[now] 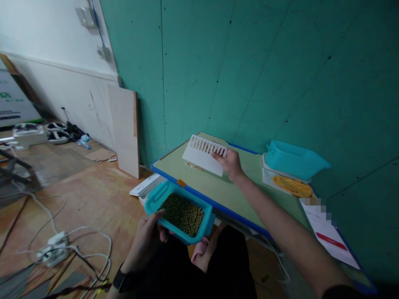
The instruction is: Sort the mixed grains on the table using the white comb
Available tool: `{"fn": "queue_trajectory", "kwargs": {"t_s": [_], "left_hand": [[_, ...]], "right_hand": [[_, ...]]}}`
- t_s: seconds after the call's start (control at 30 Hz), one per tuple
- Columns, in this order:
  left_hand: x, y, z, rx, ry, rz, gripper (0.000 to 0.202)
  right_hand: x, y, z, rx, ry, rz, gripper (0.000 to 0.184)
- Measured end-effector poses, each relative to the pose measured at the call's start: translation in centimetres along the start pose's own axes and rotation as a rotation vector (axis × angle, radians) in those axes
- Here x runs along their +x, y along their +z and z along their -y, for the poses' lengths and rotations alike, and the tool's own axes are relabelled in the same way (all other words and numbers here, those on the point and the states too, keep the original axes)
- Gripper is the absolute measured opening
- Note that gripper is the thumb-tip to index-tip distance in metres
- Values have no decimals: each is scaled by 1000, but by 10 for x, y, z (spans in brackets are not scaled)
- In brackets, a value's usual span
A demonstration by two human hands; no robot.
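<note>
My left hand grips the near left side of a blue plastic container, its thumb over the rim. The container hangs just off the table's front edge, tilted a little. Inside lie dark green beans and, toward its right end, yellowish beans. Above the tabletop, my right hand pinches a flat white plastic scraper with a row of slots along its upper edge. Small pale grains are scattered on the table by the scraper's lower left edge; what lies behind it is partly hidden.
Farther right on the table stand a second blue container and a yellow cloth. A white sheet with a red stripe lies at the right edge. A green wall backs the table. Cables and a power strip cover the floor at left.
</note>
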State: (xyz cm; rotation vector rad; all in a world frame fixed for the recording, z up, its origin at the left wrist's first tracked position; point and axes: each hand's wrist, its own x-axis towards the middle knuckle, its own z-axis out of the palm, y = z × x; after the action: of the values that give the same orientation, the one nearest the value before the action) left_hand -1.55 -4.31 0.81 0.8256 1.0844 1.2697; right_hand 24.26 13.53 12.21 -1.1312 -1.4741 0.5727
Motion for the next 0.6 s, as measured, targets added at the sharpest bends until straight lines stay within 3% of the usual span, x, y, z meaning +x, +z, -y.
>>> {"fn": "queue_trajectory", "kwargs": {"t_s": [0.17, 0.37, 0.6], "left_hand": [[-1, -3, 13, 1, -14, -72, 65], [-6, 0, 21, 10, 13, 19, 64], [-6, -29, 33, 15, -3, 64, 64]], "right_hand": [[13, 27, -16, 71, 78, 10, 33], [15, 29, -24, -31, 89, 2, 25], [13, 33, -28, -20, 76, 51, 22]]}}
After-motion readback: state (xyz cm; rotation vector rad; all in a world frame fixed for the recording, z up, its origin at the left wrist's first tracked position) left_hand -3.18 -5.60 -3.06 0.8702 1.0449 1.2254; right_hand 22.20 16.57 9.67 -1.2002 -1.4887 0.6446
